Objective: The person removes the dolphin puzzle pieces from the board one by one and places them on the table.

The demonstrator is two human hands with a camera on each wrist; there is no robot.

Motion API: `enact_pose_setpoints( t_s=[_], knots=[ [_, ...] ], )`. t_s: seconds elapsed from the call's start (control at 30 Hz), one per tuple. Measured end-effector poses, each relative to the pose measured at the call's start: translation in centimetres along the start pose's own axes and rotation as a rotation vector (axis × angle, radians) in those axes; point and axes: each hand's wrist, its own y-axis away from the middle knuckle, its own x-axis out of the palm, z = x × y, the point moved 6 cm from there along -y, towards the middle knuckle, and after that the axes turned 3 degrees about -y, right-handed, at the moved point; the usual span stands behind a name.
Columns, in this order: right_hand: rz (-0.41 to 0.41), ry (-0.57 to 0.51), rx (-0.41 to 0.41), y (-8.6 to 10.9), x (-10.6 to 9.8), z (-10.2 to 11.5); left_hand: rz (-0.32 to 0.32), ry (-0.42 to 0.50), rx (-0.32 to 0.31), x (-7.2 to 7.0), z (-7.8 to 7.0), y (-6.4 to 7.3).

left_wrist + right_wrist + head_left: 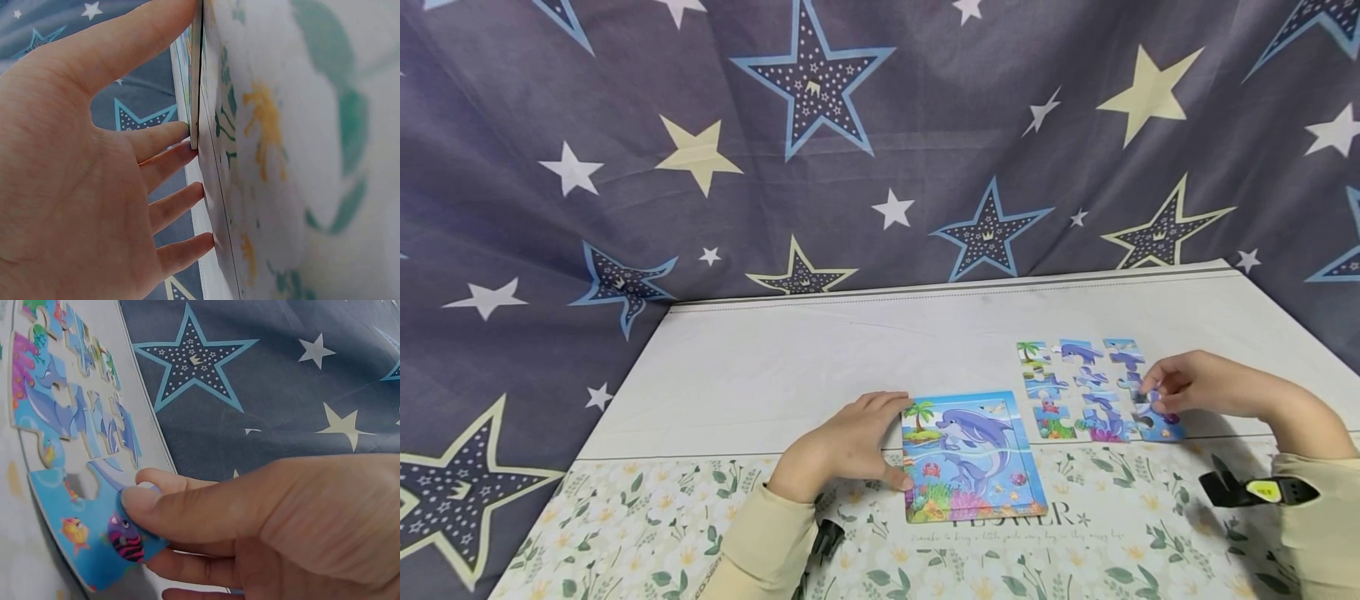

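Observation:
A square puzzle board (973,458) with a dolphin picture lies flat on the table. My left hand (842,442) rests at its left side, thumb and fingers spread and touching the edge. Seen from the left wrist, those fingers (169,203) are fairly straight beside the board's thin edge. To the right of the board, my right hand (1217,383) pinches a blue corner puzzle piece (94,519) with fish on it, thumb on its face. Other puzzle pieces (1101,408) lie in spaced rows just left of this hand.
A white cover with a flowered front part (662,517) spreads over the table. Behind and at the sides hangs a dark curtain (880,108) with stars. A black strap device (1258,490) sits on the right wrist.

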Motion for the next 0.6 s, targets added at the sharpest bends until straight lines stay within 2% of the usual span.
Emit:
enact_pose_setpoints(
  t_s=[0.33, 0.6],
  knots=[
    [0.008, 0.056, 0.042, 0.07, 0.03, -0.57, -0.001, 0.002, 0.002, 0.01, -0.01, 0.1],
    [0.017, 0.046, 0.024, -0.09, 0.24, -0.75, 0.001, 0.001, -0.003, -0.03, -0.04, 0.11]
  ],
)
